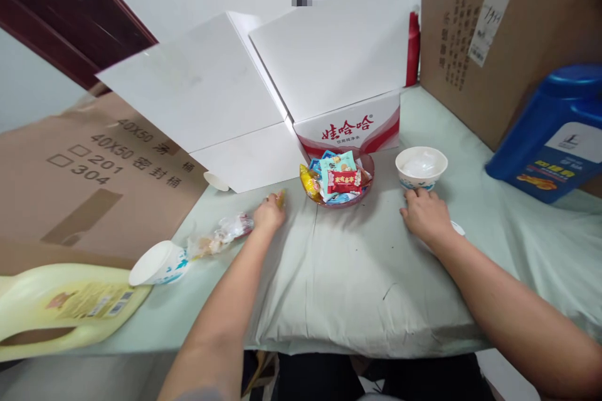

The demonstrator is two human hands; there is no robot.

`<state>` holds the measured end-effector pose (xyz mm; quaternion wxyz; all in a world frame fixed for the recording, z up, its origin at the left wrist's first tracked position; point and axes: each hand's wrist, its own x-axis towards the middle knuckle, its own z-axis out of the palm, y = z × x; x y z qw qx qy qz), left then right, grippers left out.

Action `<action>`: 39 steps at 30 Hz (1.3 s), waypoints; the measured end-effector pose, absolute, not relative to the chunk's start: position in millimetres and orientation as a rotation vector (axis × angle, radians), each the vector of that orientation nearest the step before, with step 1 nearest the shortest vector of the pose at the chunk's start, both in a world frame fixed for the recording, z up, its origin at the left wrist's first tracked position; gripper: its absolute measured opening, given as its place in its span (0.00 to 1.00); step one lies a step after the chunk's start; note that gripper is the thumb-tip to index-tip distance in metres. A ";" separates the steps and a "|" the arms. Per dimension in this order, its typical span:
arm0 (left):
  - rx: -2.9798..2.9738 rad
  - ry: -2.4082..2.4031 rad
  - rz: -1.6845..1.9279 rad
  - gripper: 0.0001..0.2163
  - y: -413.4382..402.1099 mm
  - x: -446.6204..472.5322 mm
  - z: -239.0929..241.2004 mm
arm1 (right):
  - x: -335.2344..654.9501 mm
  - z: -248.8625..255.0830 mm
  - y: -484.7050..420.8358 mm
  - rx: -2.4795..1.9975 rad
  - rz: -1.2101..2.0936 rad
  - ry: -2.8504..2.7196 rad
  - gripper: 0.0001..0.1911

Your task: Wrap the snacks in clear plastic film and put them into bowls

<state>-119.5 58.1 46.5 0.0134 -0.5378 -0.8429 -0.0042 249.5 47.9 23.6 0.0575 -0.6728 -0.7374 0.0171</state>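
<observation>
My left hand (269,213) is closed on a small yellow packet (281,198) at the table's left-centre; only part of the packet shows past my fingers. Beside that wrist lie clear-wrapped snacks (221,234) in a row. A tipped paper cup (162,263) with a blue pattern lies at their left end. My right hand (426,216) rests with fingers apart at the front of an upright paper bowl (422,183), which has clear plastic inside. Between my hands stands a reddish see-through bowl (367,191) full of wrapped snacks, a red packet (344,182) on top.
White cartons (338,56) stand behind the snack bowl. Large cardboard boxes flank the table, one left (117,213) and one right (517,25). A blue jug (555,138) leans at the right; a pale yellow jug (70,307) lies front left. A white rim (458,229) shows beside my right wrist.
</observation>
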 end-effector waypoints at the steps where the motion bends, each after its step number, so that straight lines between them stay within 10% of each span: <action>1: -1.757 -2.591 0.017 0.20 47.2 -109.1 48.2 | 249.1 23.4 47.9 -2.021 0.069 -2.261 0.17; 6: -2.415 -2.368 -0.020 0.22 -18.8 -57.4 59.7 | 242.1 23.0 42.5 -1.878 0.125 -2.401 0.15; 11: -3.378 -2.222 -0.885 0.17 -30.4 -26.8 51.2 | 239.0 23.7 37.5 -1.939 0.022 -2.378 0.14; 22: -2.422 -1.928 -1.549 0.15 2.5 -29.2 1.8 | 233.5 19.0 33.6 -1.378 0.195 -2.397 0.12; 27: -2.776 -1.786 -1.402 0.13 -8.5 -23.5 10.8 | 201.4 16.1 8.1 -0.770 0.175 -2.584 0.11; 32: -2.946 -1.676 -1.192 0.12 -10.8 -17.4 10.7 | 212.2 25.2 14.7 -1.066 0.230 -2.720 0.08; 39: -2.580 -2.130 -2.304 0.07 -2.7 -25.5 9.4 | 246.3 24.6 40.7 -1.515 0.169 -2.417 0.12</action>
